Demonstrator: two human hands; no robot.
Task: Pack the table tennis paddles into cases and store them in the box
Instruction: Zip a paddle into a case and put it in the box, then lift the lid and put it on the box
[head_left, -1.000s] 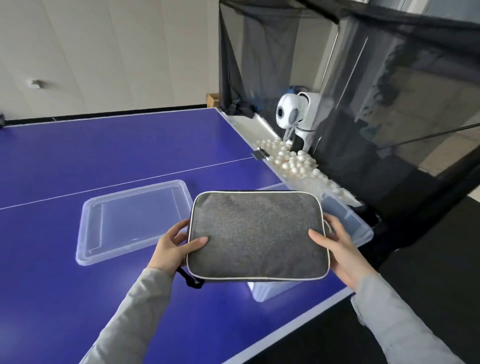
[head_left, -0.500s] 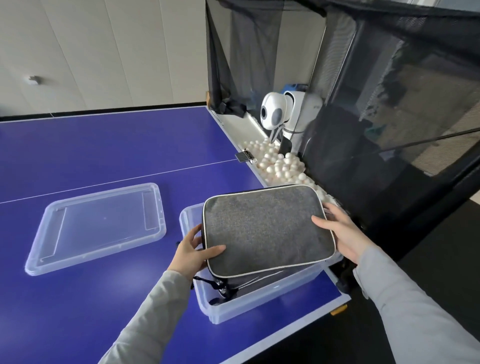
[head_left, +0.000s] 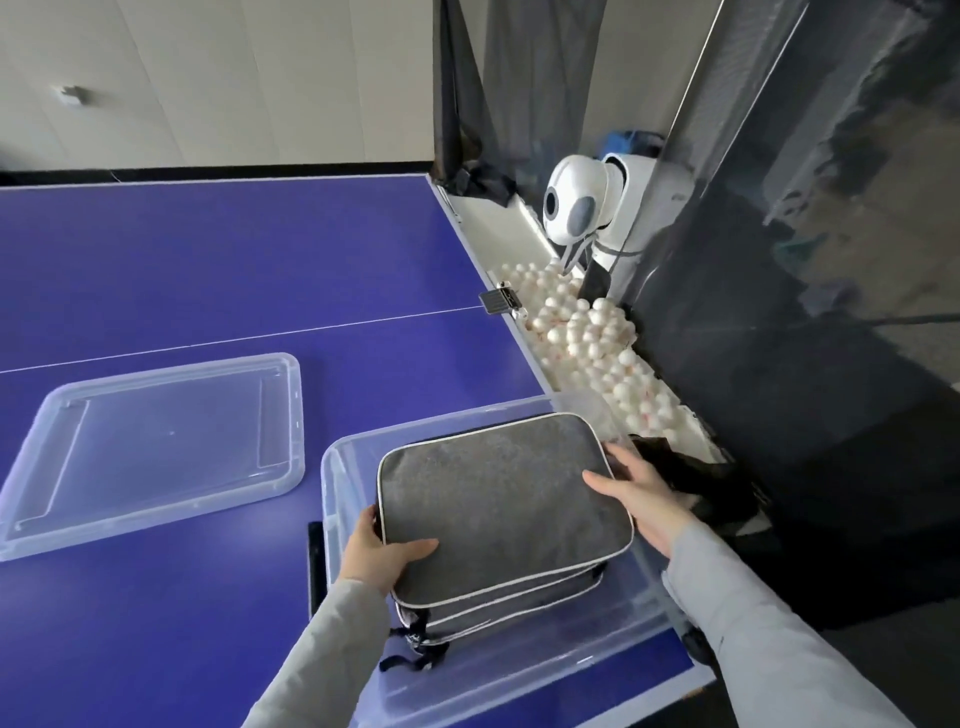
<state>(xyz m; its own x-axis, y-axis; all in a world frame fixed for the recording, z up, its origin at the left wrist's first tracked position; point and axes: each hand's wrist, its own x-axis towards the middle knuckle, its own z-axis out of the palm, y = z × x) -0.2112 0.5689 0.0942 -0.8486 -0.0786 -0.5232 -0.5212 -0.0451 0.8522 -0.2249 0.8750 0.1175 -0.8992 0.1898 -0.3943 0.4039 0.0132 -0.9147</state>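
Note:
A grey paddle case (head_left: 498, 499) with white piping lies flat inside the clear plastic box (head_left: 337, 467) at the table's near right corner. It sits on top of another grey case (head_left: 519, 603) whose zipped edge shows beneath it. My left hand (head_left: 382, 558) grips the top case's near left corner, thumb on top. My right hand (head_left: 641, 493) holds its right edge, thumb laid on the fabric. No paddle is visible.
The box's clear lid (head_left: 150, 447) lies on the blue table (head_left: 234, 270) to the left. Along the table's right side a trough holds several white balls (head_left: 587, 332), with a white ball machine (head_left: 587, 213) and black netting (head_left: 779, 260) behind.
Both hands have carried the grey case from above the table down into the box, onto the case lying there. The view has swung right, so the lid sits further left.

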